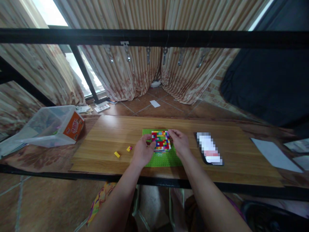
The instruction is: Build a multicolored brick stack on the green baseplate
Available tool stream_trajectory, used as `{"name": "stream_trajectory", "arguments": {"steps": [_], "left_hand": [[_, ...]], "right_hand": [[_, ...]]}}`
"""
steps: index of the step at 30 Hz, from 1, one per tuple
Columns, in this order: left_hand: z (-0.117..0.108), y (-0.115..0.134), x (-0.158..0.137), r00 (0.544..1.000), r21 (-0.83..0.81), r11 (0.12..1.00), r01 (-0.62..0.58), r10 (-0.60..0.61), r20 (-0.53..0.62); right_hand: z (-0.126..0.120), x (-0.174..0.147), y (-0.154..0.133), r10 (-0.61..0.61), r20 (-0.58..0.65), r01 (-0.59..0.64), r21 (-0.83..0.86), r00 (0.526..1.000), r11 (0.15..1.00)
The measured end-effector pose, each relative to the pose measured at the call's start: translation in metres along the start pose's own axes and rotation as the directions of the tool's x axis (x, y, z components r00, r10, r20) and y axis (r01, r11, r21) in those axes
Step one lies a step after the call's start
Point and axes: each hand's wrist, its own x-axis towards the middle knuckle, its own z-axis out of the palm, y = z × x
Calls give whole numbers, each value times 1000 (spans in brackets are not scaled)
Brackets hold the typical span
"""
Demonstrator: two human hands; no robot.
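A block built of many-coloured toy bricks [161, 144] sits on a green studded baseplate [166, 160] in the middle of the table. My left hand [144, 149] has its fingers curled at the block's left side, with the thumb close to its front left part. At the far right corner, the fingertips of my right hand [179, 141] press together on the block beside a purplish brick. Whether a separate small brick is between those fingertips cannot be made out. Left of the baseplate lie a yellow brick [117, 154] and a small yellow and purple brick piece [129, 148].
A phone [209, 149] with a blurred screen lies right of the baseplate on the wooden table [101, 135]. At the left stands a clear plastic box [51, 122] with an orange label. White paper [275, 154] lies at the right. A dark bar [154, 38] with hooks crosses behind.
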Motion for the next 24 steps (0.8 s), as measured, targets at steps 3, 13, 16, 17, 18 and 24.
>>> {"name": "stream_trajectory", "arguments": {"steps": [3, 13, 16, 17, 18, 24], "left_hand": [[0, 2, 0, 1000, 19, 1000, 5, -5, 1], [2, 4, -3, 999, 49, 998, -34, 34, 0], [1, 7, -4, 999, 85, 996, -38, 39, -13], [1, 9, -4, 999, 91, 995, -31, 32, -18], [1, 10, -4, 999, 95, 995, -23, 25, -24], [1, 7, -3, 999, 108, 993, -36, 38, -17]], "right_hand": [[2, 2, 1, 4, 3, -4, -21, 1000, 1000], [-1, 5, 4, -24, 42, 29, -101, 999, 994], [-2, 4, 4, -93, 71, 105, -182, 993, 978], [-2, 4, 4, -109, 77, 122, -203, 991, 972], [-3, 4, 4, -118, 82, 134, -218, 990, 967], [-4, 5, 4, -94, 126, 116, -181, 988, 977]]}}
